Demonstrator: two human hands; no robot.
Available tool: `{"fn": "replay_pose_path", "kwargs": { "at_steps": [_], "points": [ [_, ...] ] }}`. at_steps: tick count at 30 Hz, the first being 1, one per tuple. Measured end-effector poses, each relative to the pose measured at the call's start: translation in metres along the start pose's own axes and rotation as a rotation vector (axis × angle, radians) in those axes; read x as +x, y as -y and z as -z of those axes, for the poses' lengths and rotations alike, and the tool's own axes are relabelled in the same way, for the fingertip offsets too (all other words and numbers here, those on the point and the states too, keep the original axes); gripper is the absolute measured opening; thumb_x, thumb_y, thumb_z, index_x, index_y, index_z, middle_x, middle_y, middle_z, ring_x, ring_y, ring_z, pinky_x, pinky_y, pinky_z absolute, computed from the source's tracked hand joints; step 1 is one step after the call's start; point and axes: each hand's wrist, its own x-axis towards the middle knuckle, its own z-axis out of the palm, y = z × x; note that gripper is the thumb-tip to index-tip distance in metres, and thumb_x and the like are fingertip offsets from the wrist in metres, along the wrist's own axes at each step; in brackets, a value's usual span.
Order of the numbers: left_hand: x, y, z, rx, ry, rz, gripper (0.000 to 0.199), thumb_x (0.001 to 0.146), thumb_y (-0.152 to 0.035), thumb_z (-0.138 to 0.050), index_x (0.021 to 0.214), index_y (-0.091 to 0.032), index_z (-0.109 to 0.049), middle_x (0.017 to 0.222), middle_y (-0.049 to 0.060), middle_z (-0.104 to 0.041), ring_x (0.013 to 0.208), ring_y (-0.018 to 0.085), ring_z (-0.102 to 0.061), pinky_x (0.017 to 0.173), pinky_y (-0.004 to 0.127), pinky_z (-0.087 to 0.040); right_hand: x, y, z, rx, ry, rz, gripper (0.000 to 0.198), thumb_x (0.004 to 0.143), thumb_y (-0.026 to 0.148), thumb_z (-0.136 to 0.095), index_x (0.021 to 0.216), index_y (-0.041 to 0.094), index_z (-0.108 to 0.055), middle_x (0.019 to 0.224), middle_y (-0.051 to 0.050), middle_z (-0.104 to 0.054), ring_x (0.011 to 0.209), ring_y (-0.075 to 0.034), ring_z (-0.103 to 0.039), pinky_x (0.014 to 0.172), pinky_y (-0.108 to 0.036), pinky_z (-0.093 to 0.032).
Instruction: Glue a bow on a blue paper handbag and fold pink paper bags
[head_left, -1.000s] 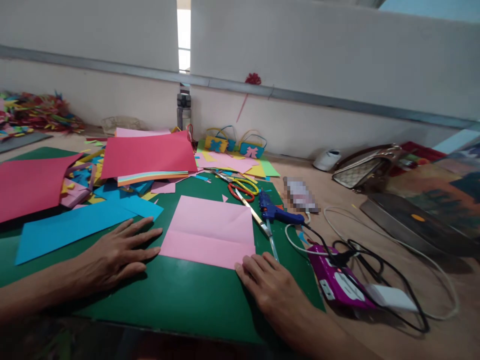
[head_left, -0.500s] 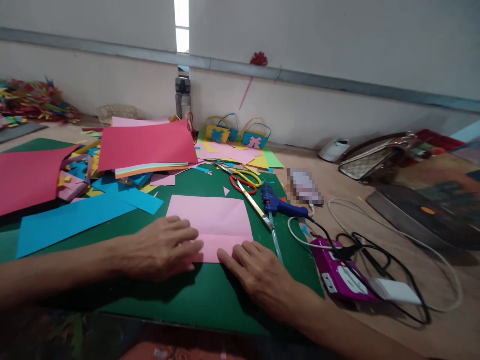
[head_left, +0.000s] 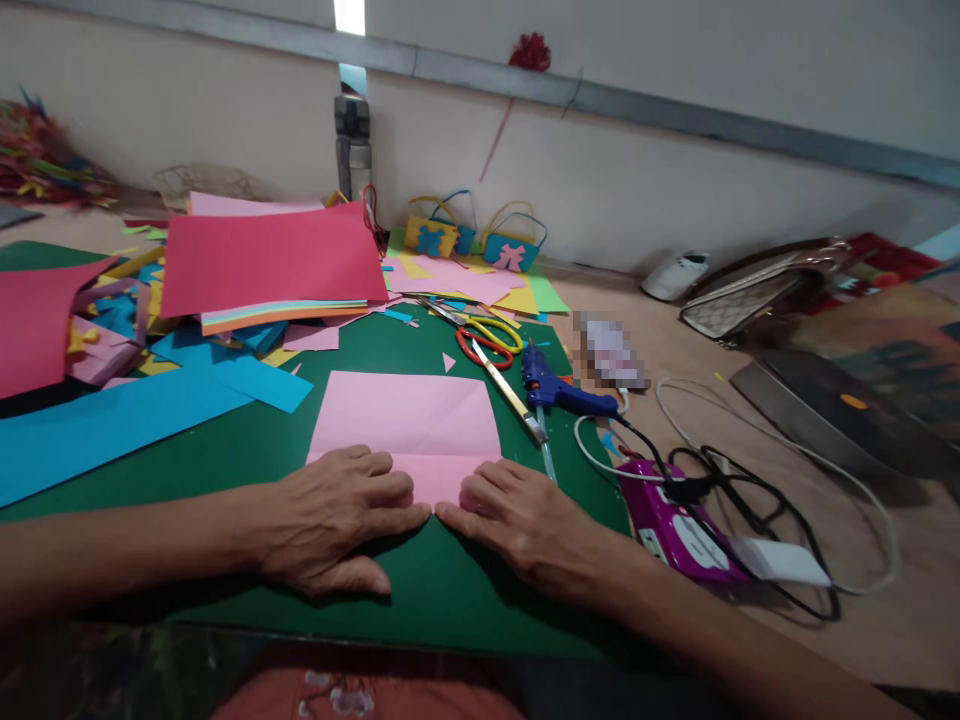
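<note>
A light pink sheet of paper (head_left: 409, 410) lies on the green cutting mat (head_left: 247, 590), its near part a deeper pink strip with an edge running across. My left hand (head_left: 341, 515) rests on the sheet's lower left, fingers bent, forefinger along the near edge and thumb spread out on the mat. Over the lower right corner, my right hand (head_left: 510, 510) presses down, its thumb stretched along the same edge. The two hands almost meet at the middle of that edge. Neither one grips anything; both press the paper flat.
Right of the sheet lie a utility knife (head_left: 510, 390), scissors (head_left: 487, 340) and a blue glue gun (head_left: 562, 390). A purple power strip (head_left: 679, 530) with tangled cables sits farther right. Red paper sheets (head_left: 270, 260), blue strips (head_left: 135, 425) and small paper bags (head_left: 431, 235) are behind and left.
My left hand has moved its forefinger down onto the paper's near edge, with the thumb now spread. My right hand stays on the lower right corner. The view has tilted down slightly.
</note>
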Motion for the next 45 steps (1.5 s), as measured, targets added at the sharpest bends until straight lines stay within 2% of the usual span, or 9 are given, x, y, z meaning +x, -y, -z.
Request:
{"fn": "replay_pose_path", "kwargs": {
  "at_steps": [6,15,24,29,35,38,45],
  "points": [
    [0.001,-0.001,0.001,0.009,0.021,-0.010,0.065,0.086,-0.066,-0.035,0.133,-0.020,-0.038,0.100,0.008,-0.054,0.076,0.022,-0.045,0.069,0.038,-0.033,-0.026,-0.005,0.000,-0.030,-0.054,-0.055,0.033,0.089,0.013,-0.039,0.117,0.015,-0.055,0.094,-0.009,-0.057,0.086,-0.021,-0.047,0.077,-0.037,-0.040],
    [0.010,-0.008,0.003,0.085,-0.003,-0.004,0.072,0.084,-0.071,-0.031,0.134,-0.020,-0.037,0.092,0.007,-0.053,0.073,0.022,-0.047,0.065,0.036,-0.033,-0.055,-0.001,-0.003,-0.152,-0.119,-0.135,0.038,0.084,0.005,-0.037,0.115,0.016,-0.057,0.093,-0.010,-0.058,0.091,-0.024,-0.049,0.077,-0.040,-0.039],
    [0.032,-0.014,0.002,0.193,0.020,0.012,0.076,0.082,-0.076,-0.026,0.135,-0.022,-0.038,0.085,0.008,-0.057,0.062,0.022,-0.053,0.053,0.032,-0.032,-0.059,0.008,0.001,-0.184,-0.149,-0.231,0.036,0.082,0.002,-0.038,0.107,0.015,-0.061,0.093,-0.010,-0.059,0.096,-0.025,-0.050,0.080,-0.041,-0.039],
    [0.040,-0.013,0.002,0.172,0.022,-0.011,0.070,0.085,-0.071,-0.025,0.134,-0.023,-0.039,0.079,0.007,-0.057,0.057,0.021,-0.053,0.049,0.030,-0.031,-0.041,0.016,0.002,-0.022,-0.220,-0.275,0.031,0.085,0.003,-0.039,0.103,0.015,-0.061,0.090,-0.008,-0.060,0.088,-0.020,-0.050,0.078,-0.035,-0.040],
    [0.023,-0.010,0.001,0.129,-0.060,-0.031,0.061,0.086,-0.069,-0.030,0.121,-0.022,-0.049,0.082,0.006,-0.054,0.063,0.020,-0.049,0.055,0.033,-0.032,-0.018,0.019,-0.004,0.062,-0.146,-0.291,0.020,0.088,0.010,-0.044,0.097,0.014,-0.062,0.086,-0.007,-0.060,0.077,-0.017,-0.046,0.073,-0.030,-0.038],
    [0.009,-0.007,0.000,0.118,-0.103,-0.022,0.056,0.087,-0.066,-0.036,0.122,-0.024,-0.049,0.082,0.005,-0.052,0.066,0.020,-0.045,0.058,0.033,-0.031,-0.018,0.019,-0.003,0.069,-0.125,-0.301,0.021,0.088,0.009,-0.045,0.100,0.014,-0.061,0.089,-0.007,-0.060,0.079,-0.016,-0.045,0.074,-0.029,-0.038],
    [-0.014,0.000,0.002,0.089,-0.118,0.011,0.042,0.090,-0.054,-0.040,0.119,-0.026,-0.052,0.080,0.004,-0.052,0.069,0.019,-0.045,0.062,0.033,-0.031,-0.021,0.020,-0.004,0.082,-0.146,-0.299,0.022,0.090,0.009,-0.041,0.100,0.012,-0.060,0.091,-0.008,-0.059,0.081,-0.017,-0.046,0.075,-0.030,-0.038]
  ]
}}
